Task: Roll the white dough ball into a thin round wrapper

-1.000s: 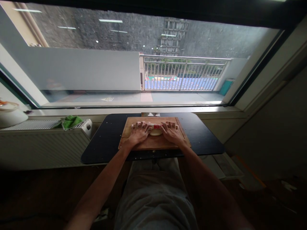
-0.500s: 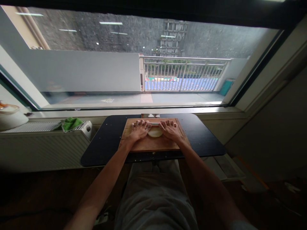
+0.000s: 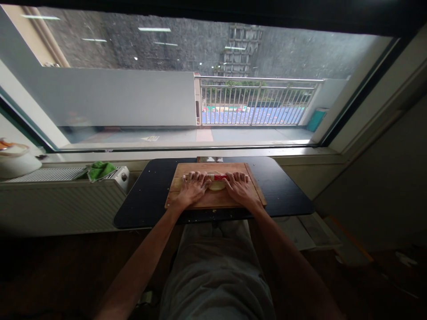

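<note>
A rolling pin [image 3: 219, 177], its middle red and whitish, lies crosswise on a flat, round, pale piece of dough [image 3: 217, 186]. My left hand [image 3: 194, 189] presses on the left end of the pin, fingers curved over it. The right end is under my right hand [image 3: 239, 187], held the same way, so both ends are mostly covered. Dough shows on the far and near sides of the pin, between my thumbs. Below it all is a wooden board [image 3: 213, 204] with a raised strip along its right side.
The board rests on a black table [image 3: 143, 195] with pale crumbs, set against the window sill. To the left is a white radiator [image 3: 60, 200] with a green cloth [image 3: 101, 170] on top and a white pot [image 3: 18, 161] behind it. A large window [image 3: 126, 98] fills the far side.
The rolling pin and both my hands have come toward me, from the dough's far edge to about its middle. Dough now shows beyond the pin.
</note>
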`<state>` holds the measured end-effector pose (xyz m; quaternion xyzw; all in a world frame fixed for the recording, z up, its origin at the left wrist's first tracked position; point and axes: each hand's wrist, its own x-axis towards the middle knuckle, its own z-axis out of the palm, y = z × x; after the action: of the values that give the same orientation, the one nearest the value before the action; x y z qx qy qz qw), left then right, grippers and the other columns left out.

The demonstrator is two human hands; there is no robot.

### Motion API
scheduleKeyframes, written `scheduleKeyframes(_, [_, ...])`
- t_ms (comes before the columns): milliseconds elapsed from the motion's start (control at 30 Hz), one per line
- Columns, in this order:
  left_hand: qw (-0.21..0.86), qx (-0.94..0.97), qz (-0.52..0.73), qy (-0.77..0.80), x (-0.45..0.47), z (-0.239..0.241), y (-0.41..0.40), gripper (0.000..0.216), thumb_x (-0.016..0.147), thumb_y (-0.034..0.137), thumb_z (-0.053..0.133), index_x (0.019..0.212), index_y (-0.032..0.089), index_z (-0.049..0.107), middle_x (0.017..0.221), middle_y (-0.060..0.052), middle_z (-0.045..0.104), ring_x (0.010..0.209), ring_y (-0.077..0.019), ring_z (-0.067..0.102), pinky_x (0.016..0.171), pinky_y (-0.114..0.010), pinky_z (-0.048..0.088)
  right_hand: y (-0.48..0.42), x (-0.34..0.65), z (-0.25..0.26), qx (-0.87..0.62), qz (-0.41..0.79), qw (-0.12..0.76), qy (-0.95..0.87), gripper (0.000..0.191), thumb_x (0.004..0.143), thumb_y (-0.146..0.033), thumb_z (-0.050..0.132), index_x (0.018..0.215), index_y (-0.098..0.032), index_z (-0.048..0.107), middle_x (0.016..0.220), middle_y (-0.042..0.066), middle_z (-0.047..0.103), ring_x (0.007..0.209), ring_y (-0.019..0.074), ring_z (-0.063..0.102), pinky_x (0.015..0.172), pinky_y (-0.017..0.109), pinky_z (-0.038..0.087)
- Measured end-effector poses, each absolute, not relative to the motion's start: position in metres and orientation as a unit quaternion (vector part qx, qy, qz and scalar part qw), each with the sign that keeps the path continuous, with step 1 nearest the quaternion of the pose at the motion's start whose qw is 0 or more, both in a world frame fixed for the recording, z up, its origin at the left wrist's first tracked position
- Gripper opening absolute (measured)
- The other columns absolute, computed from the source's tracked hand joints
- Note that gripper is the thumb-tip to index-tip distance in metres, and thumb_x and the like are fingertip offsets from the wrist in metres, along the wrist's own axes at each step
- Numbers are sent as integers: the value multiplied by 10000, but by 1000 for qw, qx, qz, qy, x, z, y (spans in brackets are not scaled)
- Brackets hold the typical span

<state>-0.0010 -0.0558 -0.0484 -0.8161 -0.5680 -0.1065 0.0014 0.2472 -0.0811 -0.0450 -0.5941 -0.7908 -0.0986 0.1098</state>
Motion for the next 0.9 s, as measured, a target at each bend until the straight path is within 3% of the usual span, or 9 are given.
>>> scheduleKeyframes(233, [21, -822, -106, -560, -3, -49, -81, 594, 1158, 574, 292, 1600, 235, 497, 1594, -162, 551, 1455, -380, 467, 1274, -623, 328, -104, 244, -43, -555, -104, 106, -818, 493, 1170, -369, 321, 1611, -285, 525, 1535, 165, 575, 1314, 367, 449, 1164, 575, 357])
scheduleKeyframes(500, [3, -822, -143, -552, -4, -49, -108, 552, 1163, 543, 298, 1591, 263, 508, 1552, -140, 594, 1467, -366, 482, 1299, -639, 304, -127, 245, -47, -600, -62, 151, -783, 553, 1186, -522, 280, 1610, -258, 517, 1422, 141, 622, 1288, 321, 485, 1162, 517, 388])
scheduleKeyframes(667, [20, -824, -147, -547, -7, -58, -127, 556, 1161, 569, 312, 1582, 273, 522, 1529, -142, 622, 1458, -372, 502, 1310, -695, 280, -145, 248, -49, -581, -64, 154, -796, 508, 1191, -489, 295, 1579, -290, 554, 1440, 136, 631, 1312, 320, 488, 1168, 531, 381])
scheduleKeyframes(900, [34, -824, -156, -543, -8, -68, -133, 551, 1164, 543, 331, 1649, 328, 478, 1646, -122, 564, 1550, -360, 452, 1345, -704, 234, -149, 249, -50, -575, -61, 153, -801, 551, 1193, -507, 276, 1641, -291, 512, 1540, 143, 593, 1400, 315, 467, 1213, 529, 366])
